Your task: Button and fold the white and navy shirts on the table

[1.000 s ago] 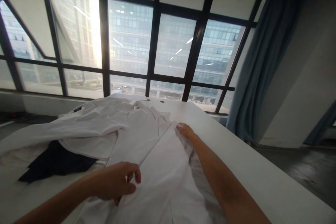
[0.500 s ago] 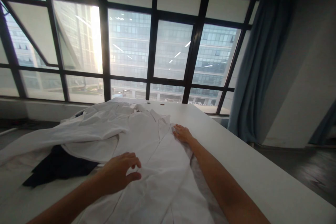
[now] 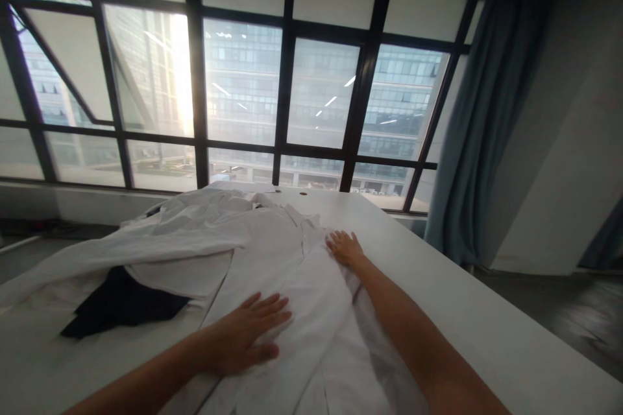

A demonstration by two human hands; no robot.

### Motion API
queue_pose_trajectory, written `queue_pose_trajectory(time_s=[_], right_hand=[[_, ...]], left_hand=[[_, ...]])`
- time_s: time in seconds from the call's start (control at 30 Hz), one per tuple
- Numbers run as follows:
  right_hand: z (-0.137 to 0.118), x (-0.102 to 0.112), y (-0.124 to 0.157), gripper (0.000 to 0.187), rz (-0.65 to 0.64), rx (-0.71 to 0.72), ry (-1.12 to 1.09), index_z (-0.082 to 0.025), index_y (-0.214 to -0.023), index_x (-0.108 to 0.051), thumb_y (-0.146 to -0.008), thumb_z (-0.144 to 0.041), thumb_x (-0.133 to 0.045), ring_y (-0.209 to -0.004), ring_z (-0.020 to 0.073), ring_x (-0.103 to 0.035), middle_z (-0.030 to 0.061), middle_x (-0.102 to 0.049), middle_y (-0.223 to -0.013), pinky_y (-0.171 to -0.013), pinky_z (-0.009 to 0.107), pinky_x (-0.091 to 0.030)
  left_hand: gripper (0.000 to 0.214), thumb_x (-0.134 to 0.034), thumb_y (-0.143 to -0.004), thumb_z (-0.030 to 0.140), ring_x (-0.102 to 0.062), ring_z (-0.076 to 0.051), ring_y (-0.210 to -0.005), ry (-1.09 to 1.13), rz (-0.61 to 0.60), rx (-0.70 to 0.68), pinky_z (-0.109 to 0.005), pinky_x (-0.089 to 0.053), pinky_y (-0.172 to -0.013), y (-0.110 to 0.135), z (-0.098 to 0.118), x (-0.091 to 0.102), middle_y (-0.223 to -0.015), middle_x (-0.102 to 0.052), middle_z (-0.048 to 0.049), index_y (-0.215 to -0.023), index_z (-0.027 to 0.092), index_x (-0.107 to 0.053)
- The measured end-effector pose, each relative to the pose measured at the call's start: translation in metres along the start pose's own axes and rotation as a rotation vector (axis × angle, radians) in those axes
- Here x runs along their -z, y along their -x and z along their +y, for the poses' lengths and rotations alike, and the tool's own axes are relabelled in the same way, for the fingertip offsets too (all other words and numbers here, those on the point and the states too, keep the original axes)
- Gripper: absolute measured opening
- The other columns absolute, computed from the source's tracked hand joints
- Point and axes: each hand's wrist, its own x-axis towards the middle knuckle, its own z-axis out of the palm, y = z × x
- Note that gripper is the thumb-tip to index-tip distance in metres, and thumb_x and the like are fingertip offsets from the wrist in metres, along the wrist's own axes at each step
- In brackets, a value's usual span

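A white shirt-like garment (image 3: pixel 272 253) is spread along the table, its collar end toward the window and a long sleeve reaching to the left. My left hand (image 3: pixel 253 331) lies flat on the lower middle of the cloth, fingers stretched and thumb apart. Farther off, my right hand (image 3: pixel 344 248) rests palm down on the garment's right edge near the collar, its fingers spread. Neither hand grips the fabric. A dark navy piece of cloth (image 3: pixel 126 305) shows between the sleeve and the garment's body.
The white table (image 3: pixel 438 298) runs toward the window, its right edge slanting down to the lower right. More crumpled white cloth (image 3: pixel 195 207) lies at the far left of the tabletop. A blue curtain (image 3: pixel 481 130) hangs at the right of the black-framed window (image 3: pixel 243 78).
My left hand has moved slightly right, going from curled fingers to flat on the garment. My right hand's fingers have spread a little. The fabric near the left hand has shifted right.
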Motion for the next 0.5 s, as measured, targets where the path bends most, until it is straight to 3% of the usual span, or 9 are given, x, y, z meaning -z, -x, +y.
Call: queue_pose_trajectory(time_s=[0.1, 0.17, 0.23, 0.3, 0.37, 0.43, 0.5], right_hand=[[0.006, 0.007, 0.022, 0.057, -0.006, 0.012, -0.065, -0.024, -0.146, -0.037, -0.098, -0.052, -0.022, -0.142, 0.0232, -0.024, 0.0073, -0.032, -0.154, -0.115, 0.049, -0.012], [0.018, 0.013, 0.042, 0.057, 0.005, 0.019, -0.082, -0.024, -0.144, -0.04, -0.098, -0.053, -0.024, -0.142, 0.0228, -0.025, 0.0072, -0.034, -0.153, -0.115, 0.048, -0.013], [0.035, 0.018, 0.063, 0.055, 0.019, 0.004, -0.087, -0.024, -0.141, -0.044, -0.097, -0.053, -0.027, -0.141, 0.0235, -0.027, 0.0076, -0.036, -0.152, -0.114, 0.048, -0.015], [0.051, 0.021, 0.083, 0.053, 0.034, -0.031, -0.093, -0.023, -0.137, -0.05, -0.097, -0.052, -0.03, -0.139, 0.0244, -0.032, 0.0087, -0.041, -0.149, -0.113, 0.047, -0.019], [0.064, 0.022, 0.101, 0.05, 0.065, -0.057, -0.09, -0.023, -0.129, -0.058, -0.097, -0.05, -0.031, -0.134, 0.0248, -0.039, 0.0095, -0.047, -0.144, -0.11, 0.046, -0.025], [0.072, 0.021, 0.115, 0.045, 0.066, -0.072, -0.077, -0.024, -0.121, -0.063, -0.097, -0.048, -0.033, -0.128, 0.0251, -0.045, 0.0094, -0.054, -0.138, -0.107, 0.046, -0.029], [0.077, 0.022, 0.124, 0.043, 0.019, -0.082, -0.073, -0.026, -0.119, -0.064, -0.095, -0.049, -0.036, -0.124, 0.0262, -0.05, 0.0089, -0.058, -0.133, -0.104, 0.046, -0.032]], left_hand=[[0.057, -0.029, -0.096, 0.055, -0.04, -0.026, -0.135, -0.063, 0.21, 0.237, -0.041, -0.028, -0.113, -0.001, -0.021, 0.02, -0.147, -0.045, -0.0092, -0.139, 0.022, -0.047], [0.055, -0.028, -0.097, 0.053, -0.055, -0.027, -0.119, -0.154, 0.409, 0.47, -0.038, -0.04, -0.101, 0.009, -0.038, 0.044, -0.126, -0.062, -0.0125, -0.121, 0.016, -0.059], [0.059, -0.024, -0.097, 0.052, -0.063, -0.028, -0.101, -0.273, 0.518, 0.72, -0.038, -0.045, -0.087, 0.028, -0.057, 0.067, -0.104, -0.069, -0.0138, -0.111, 0.01, -0.062], [0.063, -0.022, -0.096, 0.056, -0.064, -0.027, -0.091, -0.319, 0.489, 0.893, -0.037, -0.046, -0.08, 0.05, -0.076, 0.083, -0.087, -0.071, -0.0091, -0.101, 0.01, -0.065], [0.068, -0.017, -0.096, 0.055, -0.064, -0.022, -0.077, -0.266, 0.377, 1.028, -0.031, -0.046, -0.074, 0.068, -0.095, 0.088, -0.071, -0.069, -0.0054, -0.091, 0.008, -0.065], [0.069, -0.017, -0.094, 0.056, -0.065, -0.019, -0.074, -0.213, 0.366, 1.108, -0.027, -0.047, -0.072, 0.077, -0.113, 0.087, -0.075, -0.07, -0.0054, -0.101, 0.006, -0.063], [0.07, -0.027, -0.089, 0.06, -0.067, -0.025, -0.084, -0.238, 0.488, 1.151, -0.032, -0.049, -0.075, 0.079, -0.129, 0.085, -0.093, -0.072, -0.013, -0.116, 0.003, -0.058]])
